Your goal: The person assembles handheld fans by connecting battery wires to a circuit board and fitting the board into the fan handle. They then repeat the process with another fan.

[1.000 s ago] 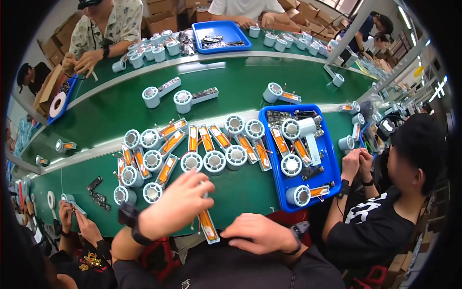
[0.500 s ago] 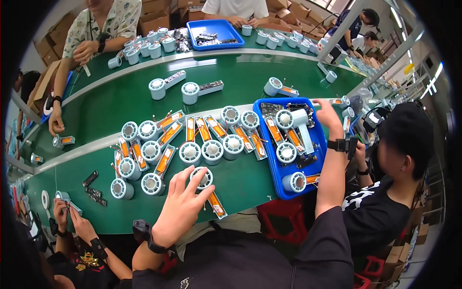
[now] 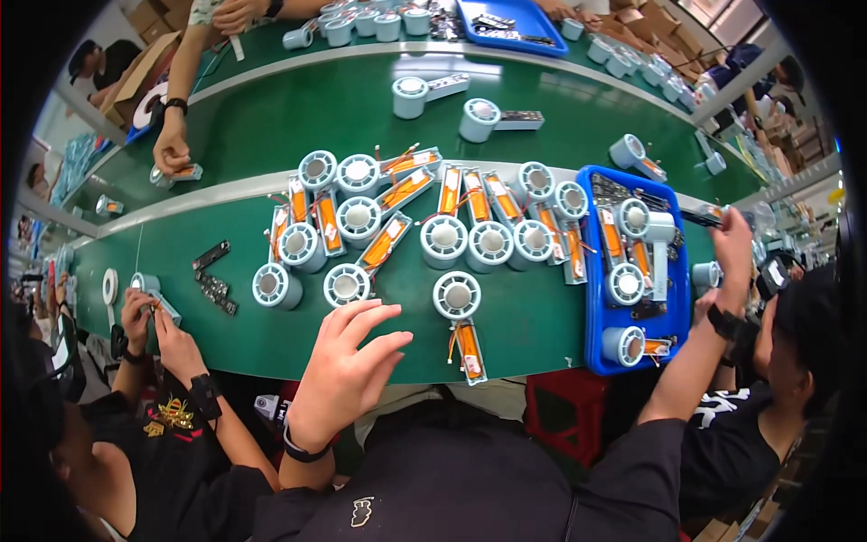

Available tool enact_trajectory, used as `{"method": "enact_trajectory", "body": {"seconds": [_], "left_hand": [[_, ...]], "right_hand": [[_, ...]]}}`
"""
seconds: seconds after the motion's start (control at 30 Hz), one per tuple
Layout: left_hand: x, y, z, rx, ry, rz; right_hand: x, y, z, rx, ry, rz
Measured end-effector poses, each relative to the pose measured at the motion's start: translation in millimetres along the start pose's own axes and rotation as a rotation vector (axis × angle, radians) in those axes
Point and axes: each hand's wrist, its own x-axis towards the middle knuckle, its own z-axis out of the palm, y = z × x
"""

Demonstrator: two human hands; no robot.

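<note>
My left hand (image 3: pixel 350 366) hovers above the table's near edge, fingers spread, holding nothing. To its right lies a light-blue round-headed handheld fan unit (image 3: pixel 457 295), its opened handle baring an orange battery (image 3: pixel 470 352) and thin wires. My right hand (image 3: pixel 733 246) is raised beyond the right rim of the blue tray (image 3: pixel 591 312), fingers bent together. A dark strip (image 3: pixel 700 215) shows at its fingertips; its kind is unclear. Several similar fan units (image 3: pixel 490 242) with orange batteries stand grouped across the table. More fan units (image 3: pixel 626 284) and dark circuit boards lie in the tray.
Dark circuit boards (image 3: pixel 215 287) and a tape roll (image 3: pixel 110 285) lie to the left, near a co-worker's hands (image 3: pixel 167 330) on another unit. A co-worker sits close on the right. Beyond a metal rail, fan units (image 3: pixel 480 120) lie on a green surface. A red stool (image 3: pixel 567 411) stands below.
The view has shifted, so the table contents appear farther right. My left hand has drawn away from the nearest fan unit. My right hand has moved farther right of the tray.
</note>
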Motion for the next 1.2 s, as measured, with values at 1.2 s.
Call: {"method": "enact_trajectory", "body": {"seconds": [1.2], "left_hand": [[-6.0,3.4,84.0,-1.268,0.068,-0.413]], "right_hand": [[-242.6,-327.0,63.5,1.235,-0.234,-0.546]]}}
